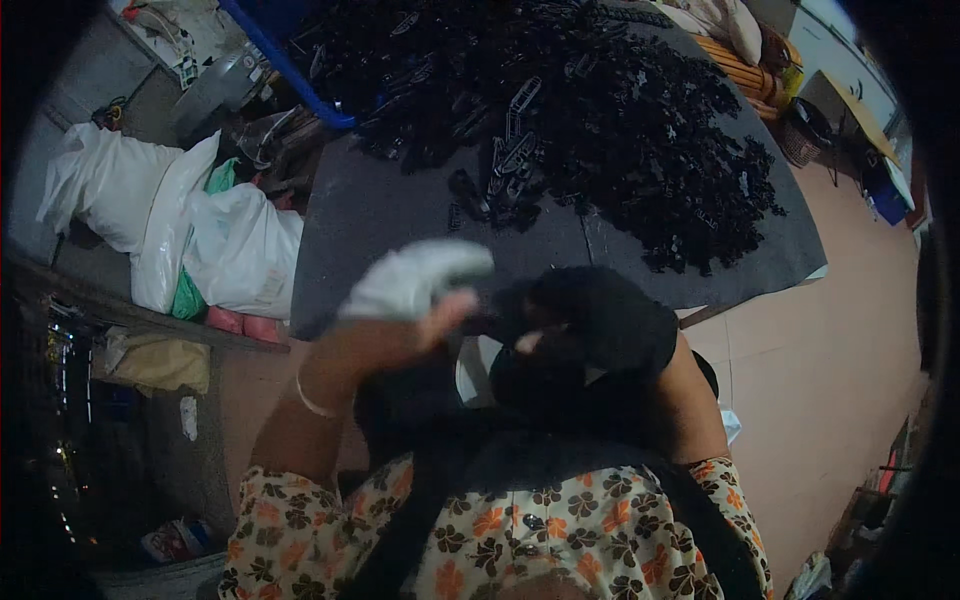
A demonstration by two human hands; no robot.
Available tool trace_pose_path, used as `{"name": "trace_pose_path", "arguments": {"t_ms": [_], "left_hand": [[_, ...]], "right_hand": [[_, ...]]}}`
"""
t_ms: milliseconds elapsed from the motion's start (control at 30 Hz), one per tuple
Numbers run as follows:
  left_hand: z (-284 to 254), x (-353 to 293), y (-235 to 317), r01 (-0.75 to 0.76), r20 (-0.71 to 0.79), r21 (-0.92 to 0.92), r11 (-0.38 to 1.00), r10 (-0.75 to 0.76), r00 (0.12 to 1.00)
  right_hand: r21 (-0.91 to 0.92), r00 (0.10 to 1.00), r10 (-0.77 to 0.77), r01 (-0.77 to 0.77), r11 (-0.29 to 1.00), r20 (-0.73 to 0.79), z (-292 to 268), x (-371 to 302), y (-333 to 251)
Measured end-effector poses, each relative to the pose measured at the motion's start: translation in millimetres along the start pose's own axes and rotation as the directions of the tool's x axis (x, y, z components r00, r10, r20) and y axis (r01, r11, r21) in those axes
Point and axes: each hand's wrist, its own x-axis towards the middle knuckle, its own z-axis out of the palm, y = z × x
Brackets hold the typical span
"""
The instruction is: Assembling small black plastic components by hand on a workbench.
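My left hand (420, 285), in a white glove with the thumb bare, is raised over the near edge of the table and blurred by motion. Its fingers reach to the right, with the thumb apart from them; nothing shows clearly between them. Just right of it, my right hand (605, 320) in a black glove is curled closed, a bare thumb tip showing. Something dark sticks out from it toward the left hand, too dim to name. Beyond both hands, a large heap of small black plastic parts (640, 150) covers the far part of the grey table (390, 220).
White sacks (235, 245) lie on a low shelf to the left. A blue bar-like edge (290, 75) slants beside the heap. At the back right stand a dark basket (803, 135) and a bundle of orange-brown rods (740, 75). Tiled floor (800, 370) stretches to the right.
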Motion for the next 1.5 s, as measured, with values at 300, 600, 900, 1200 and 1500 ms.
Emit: {"name": "trace_pose_path", "arguments": {"t_ms": [300, 600, 900, 1200, 1500], "left_hand": [[8.4, 79.1, -97.3, -0.053, 0.21, 0.402, 0.914, -0.036, 0.977], [6.9, 47.7, -39.2, 0.164, -0.126, 0.227, 0.96, -0.138, 0.982], [16.3, 24.7, -1.6, 0.541, 0.133, -0.581, 0.608, -0.585, 0.8], [20.0, 24.3, 19.0, 0.61, 0.308, -0.515, 0.603, -0.533, 0.788], [12.9, 17.9, 32.3, 0.564, 0.256, -0.622, 0.544, -0.54, 0.802]], "right_hand": [[-0.587, 0.939, -0.094, -0.126, 0.8, -0.329, 7.6, 41.3, 19.9], [-0.497, 0.915, -0.069, -0.151, 0.854, -0.397, 18.8, 26.6, 22.5], [0.046, 0.863, 0.186, -0.187, 0.981, -0.47, 8.9, 14.6, 7.0], [0.066, 0.857, -0.029, 0.073, 0.995, -0.514, 14.5, 13.5, 4.7], [-0.24, 0.836, -0.26, 0.159, 0.957, -0.482, 23.4, 5.1, 1.8]]}}
